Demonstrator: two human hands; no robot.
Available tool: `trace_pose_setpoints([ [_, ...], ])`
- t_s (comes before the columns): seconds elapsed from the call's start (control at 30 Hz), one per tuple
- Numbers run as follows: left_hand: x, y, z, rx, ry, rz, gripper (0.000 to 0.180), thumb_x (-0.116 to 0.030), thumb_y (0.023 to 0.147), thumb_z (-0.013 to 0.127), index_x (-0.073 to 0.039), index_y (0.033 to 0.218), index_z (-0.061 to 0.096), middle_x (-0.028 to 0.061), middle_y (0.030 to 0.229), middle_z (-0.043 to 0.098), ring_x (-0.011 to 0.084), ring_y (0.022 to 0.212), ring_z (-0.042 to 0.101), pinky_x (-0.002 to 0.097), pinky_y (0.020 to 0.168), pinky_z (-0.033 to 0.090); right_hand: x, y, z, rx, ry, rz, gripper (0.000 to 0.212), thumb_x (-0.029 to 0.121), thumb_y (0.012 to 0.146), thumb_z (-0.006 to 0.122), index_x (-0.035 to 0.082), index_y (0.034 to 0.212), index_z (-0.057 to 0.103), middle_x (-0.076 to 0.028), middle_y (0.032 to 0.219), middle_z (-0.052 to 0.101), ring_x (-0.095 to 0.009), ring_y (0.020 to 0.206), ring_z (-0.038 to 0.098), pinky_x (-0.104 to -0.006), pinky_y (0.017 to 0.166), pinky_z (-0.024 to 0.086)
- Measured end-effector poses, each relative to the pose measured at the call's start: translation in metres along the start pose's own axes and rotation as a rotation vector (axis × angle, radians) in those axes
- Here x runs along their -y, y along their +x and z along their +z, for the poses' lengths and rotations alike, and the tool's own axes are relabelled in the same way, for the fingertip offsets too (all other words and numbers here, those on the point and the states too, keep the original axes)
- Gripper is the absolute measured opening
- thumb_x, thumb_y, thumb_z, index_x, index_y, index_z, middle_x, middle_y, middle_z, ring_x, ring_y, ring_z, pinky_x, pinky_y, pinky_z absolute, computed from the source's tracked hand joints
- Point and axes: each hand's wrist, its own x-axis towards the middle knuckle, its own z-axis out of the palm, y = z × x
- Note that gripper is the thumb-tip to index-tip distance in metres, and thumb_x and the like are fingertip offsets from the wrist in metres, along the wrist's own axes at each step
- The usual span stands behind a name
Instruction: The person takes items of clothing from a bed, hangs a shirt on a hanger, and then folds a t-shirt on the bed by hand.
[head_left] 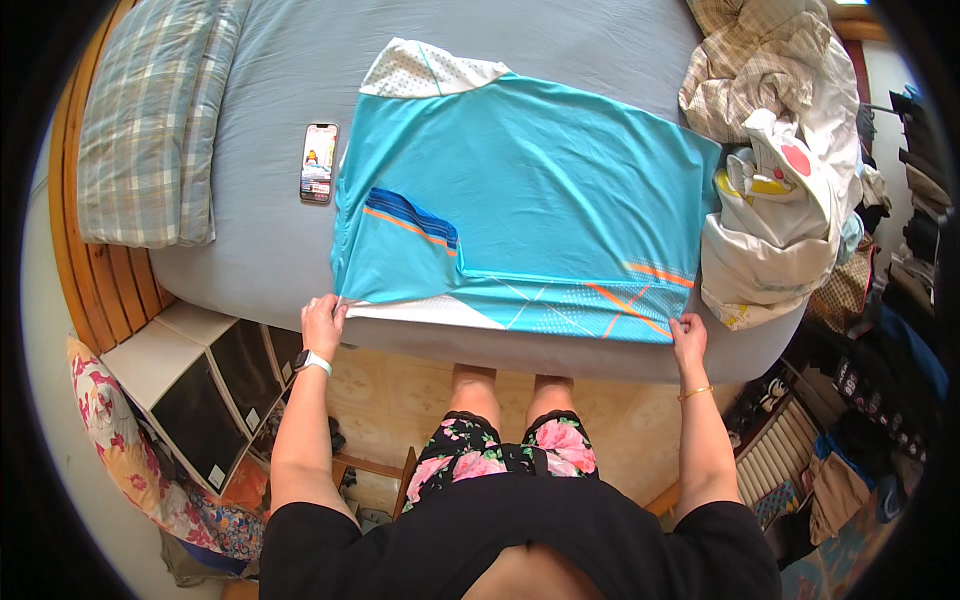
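A turquoise sports shirt (560, 170) lies spread sideways on the grey bed sheet (280, 60). Its near side is folded inward, with one sleeve laid over the body, showing a dark blue and orange cuff. White dotted fabric shows at its far left corner, and orange and white lines cross the near right part. My left hand (324, 322) pinches the shirt's near left corner. At the near right corner, by the hem, my right hand (688, 338) has its fingers closed on the fabric. The edge between both hands looks fairly straight.
Left of the shirt lies a phone (318, 164) with its screen lit. A plaid pillow (150, 120) rests at the bed's left end. Bunched bedding (775, 215) touches the shirt's right side. Below the bed's left corner stand white storage boxes (170, 365); clothes and racks crowd the right.
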Motion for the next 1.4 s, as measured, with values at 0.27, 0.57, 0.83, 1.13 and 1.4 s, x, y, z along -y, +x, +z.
trace_pose_setpoints([
  [0.27, -0.029, 0.045, -0.030, -0.007, -0.046, 0.016, 0.028, -0.020, 0.084, 0.072, -0.003, 0.103, 0.060, 0.0138, 0.098, 0.063, 0.0345, 0.097, 0.059, 0.0440, 0.086, 0.047, 0.093, 0.005, -0.040, 0.012, -0.374, -0.157, 0.024, 0.014, 0.078, 0.075, 0.002, 0.094, 0.062, -0.016, 0.084, 0.065, -0.038, 0.082, 0.064, -0.0439, 0.074, 0.052],
  [0.57, -0.129, 0.309, -0.096, -0.358, -0.471, 0.169, 0.052, -0.030, 0.090, 0.071, -0.002, 0.131, 0.055, 0.0157, 0.129, 0.061, 0.0272, 0.114, 0.061, 0.0380, 0.096, 0.048, 0.286, 0.147, -0.066, -0.151, -0.319, -0.977, 0.034, 0.009, 0.084, 0.069, 0.007, 0.117, 0.059, -0.013, 0.120, 0.062, -0.033, 0.115, 0.058, -0.0417, 0.096, 0.049],
  [0.83, -0.162, 0.389, -0.078, -0.123, -0.411, -0.072, 0.071, -0.047, 0.082, 0.074, 0.001, 0.132, 0.057, 0.0201, 0.128, 0.064, 0.0325, 0.121, 0.060, 0.0396, 0.100, 0.048, 0.303, 0.189, -0.075, -0.024, -0.678, -0.724, 0.033, 0.008, 0.079, 0.071, 0.008, 0.110, 0.060, -0.012, 0.108, 0.064, -0.034, 0.104, 0.060, -0.0451, 0.092, 0.049],
  [1.13, -0.134, 0.251, -0.138, -0.232, -0.749, 0.305, 0.018, -0.013, 0.088, 0.068, -0.002, 0.102, 0.065, 0.0065, 0.089, 0.068, 0.0167, 0.079, 0.061, 0.0308, 0.075, 0.049, 0.270, 0.101, -0.100, -0.210, -0.589, -1.147, 0.020, -0.003, 0.072, 0.063, 0.007, 0.084, 0.051, -0.011, 0.082, 0.053, -0.031, 0.076, 0.056, -0.0414, 0.071, 0.045],
  [1.4, -0.099, 0.095, -0.060, -0.218, -0.270, 0.333, 0.035, 0.000, 0.069, 0.069, -0.007, 0.103, 0.064, 0.0087, 0.105, 0.063, 0.0311, 0.105, 0.059, 0.0415, 0.091, 0.046, 0.196, 0.065, -0.068, 0.041, -0.703, -1.015, 0.015, -0.001, 0.072, 0.062, 0.007, 0.084, 0.056, -0.012, 0.081, 0.055, -0.033, 0.078, 0.058, -0.0429, 0.070, 0.046],
])
